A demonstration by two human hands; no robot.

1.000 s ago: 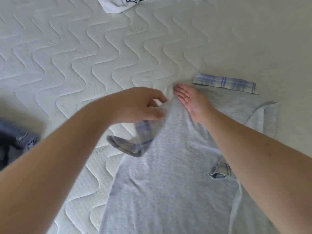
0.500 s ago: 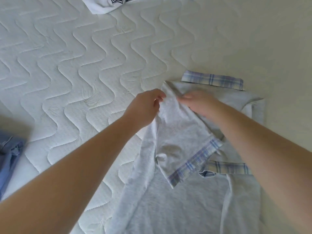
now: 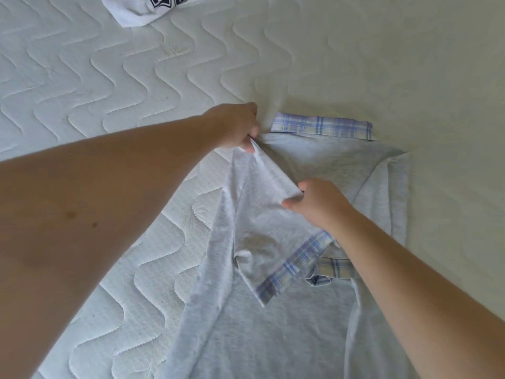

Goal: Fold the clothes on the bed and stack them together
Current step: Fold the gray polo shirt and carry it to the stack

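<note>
Both the left hand (image 3: 237, 129) and right hand (image 3: 317, 203) pinch the grey shirt (image 3: 273, 337) mid-mattress (image 3: 109, 91); a white garment (image 3: 142, 12) lies at its far edge.

Only one bit of print out here: up at twelve o'clock, the white garment (image 3: 142, 12) carries dark navy block lettering, but the frame's top edge slices it off and not a single letter reads. Nothing else bears writing.
</note>
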